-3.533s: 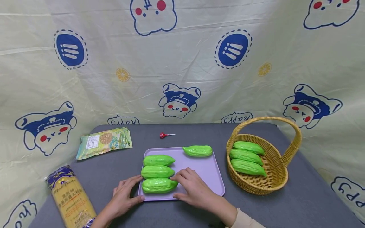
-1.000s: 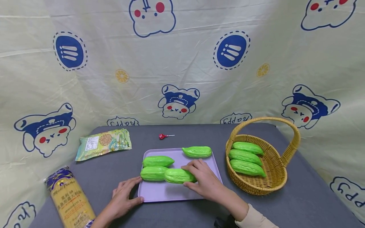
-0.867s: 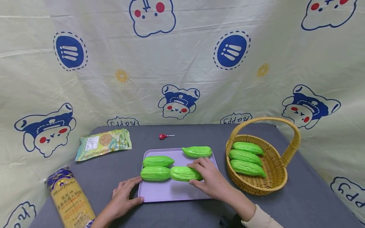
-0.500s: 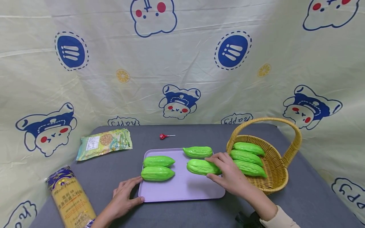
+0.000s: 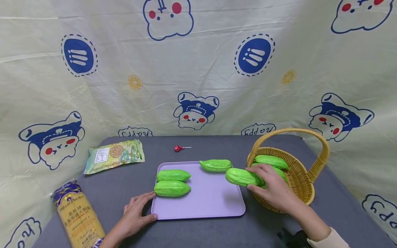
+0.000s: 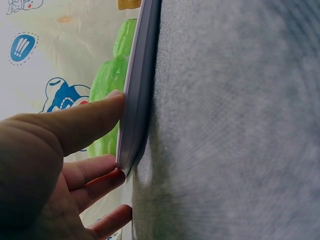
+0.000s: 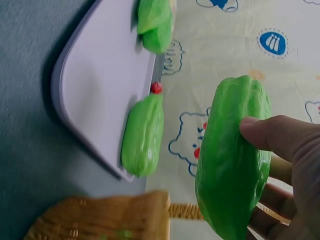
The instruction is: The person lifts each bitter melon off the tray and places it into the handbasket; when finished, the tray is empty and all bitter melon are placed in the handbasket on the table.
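My right hand (image 5: 274,187) grips a green bitter melon (image 5: 243,176) between thumb and fingers. It is in the air, partly over the tray's right edge and in front of the basket (image 5: 302,186). The right wrist view shows the thumb on the near side of the held bitter melon (image 7: 232,165). My left hand (image 5: 134,212) touches the left edge of the lilac tray (image 5: 204,206), its fingers fairly straight; the thumb (image 6: 107,107) lies against the rim. On the tray, two bitter melons (image 5: 172,189) lie at left and one (image 5: 215,165) at back right.
Inside the wicker basket, bitter melons (image 5: 271,161) are partly hidden by my right hand; its tall handle (image 5: 321,153) arches above. A yellow pasta bag (image 5: 79,217) lies left, a green food packet (image 5: 114,156) back left. A red lollipop (image 5: 177,148) lies behind the tray.
My right hand took the front bitter melon of the left row on the tray and has carried it rightward to the basket's near side. The left hand has stayed at the tray.
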